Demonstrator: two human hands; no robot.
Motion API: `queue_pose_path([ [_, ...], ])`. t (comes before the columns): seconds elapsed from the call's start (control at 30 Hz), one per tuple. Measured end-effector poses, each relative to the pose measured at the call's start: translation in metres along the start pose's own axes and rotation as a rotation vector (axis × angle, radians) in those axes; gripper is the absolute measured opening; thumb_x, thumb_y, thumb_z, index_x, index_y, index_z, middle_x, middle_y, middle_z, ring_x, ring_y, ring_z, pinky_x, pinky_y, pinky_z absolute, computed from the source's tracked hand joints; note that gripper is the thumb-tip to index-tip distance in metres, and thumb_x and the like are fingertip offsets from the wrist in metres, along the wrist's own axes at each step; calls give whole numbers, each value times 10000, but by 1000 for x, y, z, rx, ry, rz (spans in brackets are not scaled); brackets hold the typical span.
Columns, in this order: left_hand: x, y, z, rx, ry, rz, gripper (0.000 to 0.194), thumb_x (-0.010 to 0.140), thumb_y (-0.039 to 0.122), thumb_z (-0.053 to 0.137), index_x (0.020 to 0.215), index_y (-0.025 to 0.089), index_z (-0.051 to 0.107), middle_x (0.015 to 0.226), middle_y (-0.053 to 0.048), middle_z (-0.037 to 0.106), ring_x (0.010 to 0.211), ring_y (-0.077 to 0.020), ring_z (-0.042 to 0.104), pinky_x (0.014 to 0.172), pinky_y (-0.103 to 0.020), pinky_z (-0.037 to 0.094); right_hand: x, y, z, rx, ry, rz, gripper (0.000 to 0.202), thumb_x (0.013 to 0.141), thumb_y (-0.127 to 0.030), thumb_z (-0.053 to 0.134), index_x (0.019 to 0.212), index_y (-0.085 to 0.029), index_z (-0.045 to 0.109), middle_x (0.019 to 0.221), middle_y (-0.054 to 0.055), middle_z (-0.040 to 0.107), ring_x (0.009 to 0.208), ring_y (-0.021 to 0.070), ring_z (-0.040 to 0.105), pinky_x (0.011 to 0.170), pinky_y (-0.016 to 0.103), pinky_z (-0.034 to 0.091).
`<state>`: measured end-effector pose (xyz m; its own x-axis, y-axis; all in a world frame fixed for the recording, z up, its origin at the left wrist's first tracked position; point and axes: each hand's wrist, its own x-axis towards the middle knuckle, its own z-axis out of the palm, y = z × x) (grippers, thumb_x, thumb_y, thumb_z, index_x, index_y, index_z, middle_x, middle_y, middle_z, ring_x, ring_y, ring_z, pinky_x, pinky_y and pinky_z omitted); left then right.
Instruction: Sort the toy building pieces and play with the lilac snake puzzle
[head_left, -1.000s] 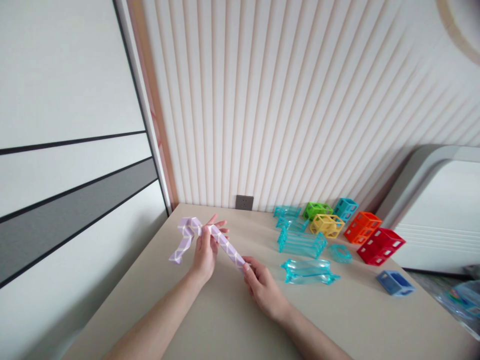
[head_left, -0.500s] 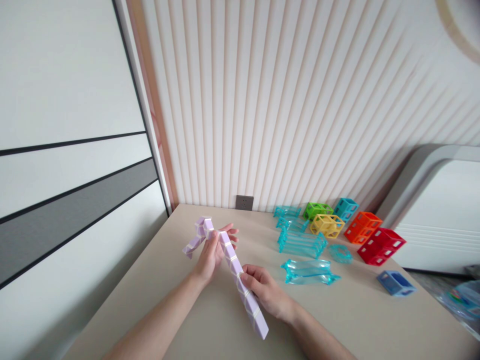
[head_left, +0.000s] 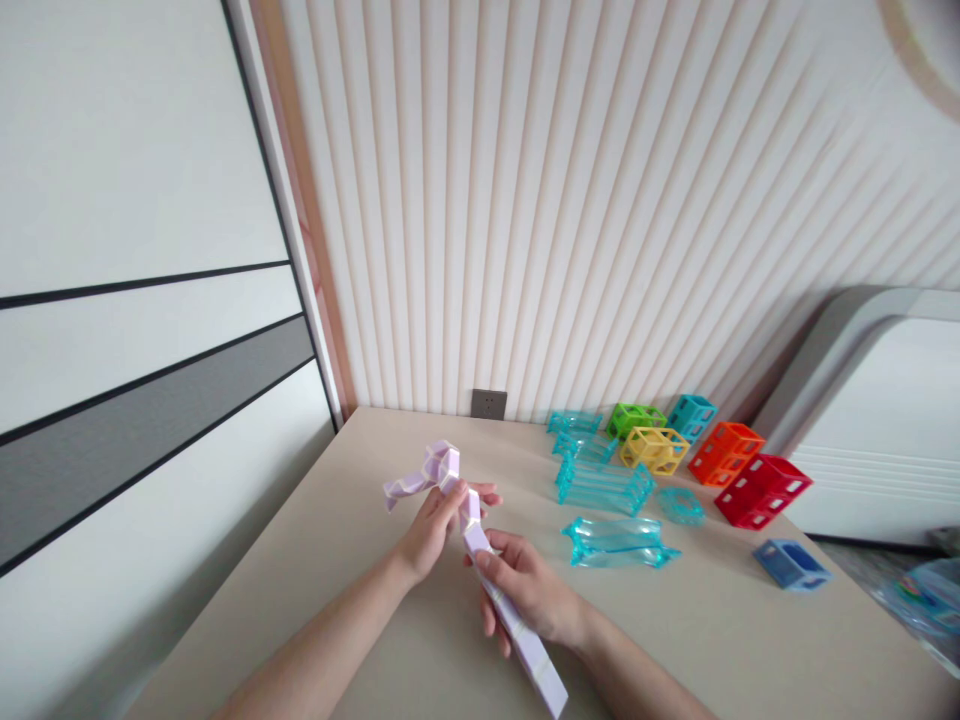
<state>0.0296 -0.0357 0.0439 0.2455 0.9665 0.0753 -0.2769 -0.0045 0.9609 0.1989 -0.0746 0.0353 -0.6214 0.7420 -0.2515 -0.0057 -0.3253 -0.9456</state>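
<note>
A lilac and white snake puzzle point(head_left: 517, 632) is held in the air above the table, slanting from upper left to lower right. Its far end is folded into a small loop with a short tail pointing left; the near part runs straight. My left hand point(head_left: 433, 530) pinches it just below the loop, thumb on top and some fingers reaching out beyond. Lower down, my right hand point(head_left: 529, 585) is closed around the straight part, with the thumb on top and fingertips showing underneath.
On the table point(head_left: 300, 600), clear teal plastic pieces point(head_left: 622, 543) lie to the right. Behind them stand a yellow frame block point(head_left: 654, 450), a green one point(head_left: 634, 420), an orange one point(head_left: 726, 453) and a red one point(head_left: 763, 490). A blue block point(head_left: 793, 566) lies near the right edge.
The snake puzzle and my left hand have shifted right. The puzzle's looped end has turned, and its straight end now reaches lower right. My right hand's fingers now wrap further under it.
</note>
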Motion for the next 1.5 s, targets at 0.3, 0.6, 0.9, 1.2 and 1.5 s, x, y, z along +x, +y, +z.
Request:
queue_pose_path([
  [0.3, 2, -1, 3, 61, 15, -36, 514, 869, 632, 594, 936, 167, 803, 894, -127, 776, 763, -227, 655, 721, -325, 528, -2, -7, 6, -150, 39, -88, 580, 839, -756, 551, 987, -197, 500, 505, -81, 581, 307, 75, 447, 338, 177, 344],
  [0.6, 2, -4, 7, -236, 0, -3, 456, 881, 576, 636, 1009, 147, 720, 892, -102, 722, 728, -191, 644, 456, -215, 430, 3, -3, 14, 63, 130, -91, 629, 830, -769, 513, 1064, -184, 509, 454, -74, 586, 275, 105, 458, 292, 177, 302],
  [0.9, -1, 0, 1, -300, -197, 97, 448, 914, 525, 641, 1242, 222, 673, 1195, -134, 694, 928, -224, 656, 588, -253, 497, 0, -5, 6, 355, 77, -46, 579, 864, -674, 477, 1077, -145, 579, 515, 0, 676, 314, 140, 552, 330, 202, 356],
  [1.2, -8, -3, 4, 136, -255, 111, 544, 931, 630, 525, 1200, 191, 704, 1189, -144, 727, 711, -174, 627, 656, -299, 493, 0, -4, 7, 292, 60, -59, 574, 857, -738, 522, 982, -178, 542, 483, -5, 672, 267, 126, 532, 266, 160, 309],
  [1.5, -3, -7, 0, 141, -190, 35, 522, 951, 599, 491, 869, 182, 794, 1004, -123, 777, 976, -290, 684, 968, -403, 469, 3, -5, 2, 49, 68, -61, 580, 834, -743, 566, 907, -167, 548, 515, 0, 692, 265, 96, 521, 283, 158, 284],
])
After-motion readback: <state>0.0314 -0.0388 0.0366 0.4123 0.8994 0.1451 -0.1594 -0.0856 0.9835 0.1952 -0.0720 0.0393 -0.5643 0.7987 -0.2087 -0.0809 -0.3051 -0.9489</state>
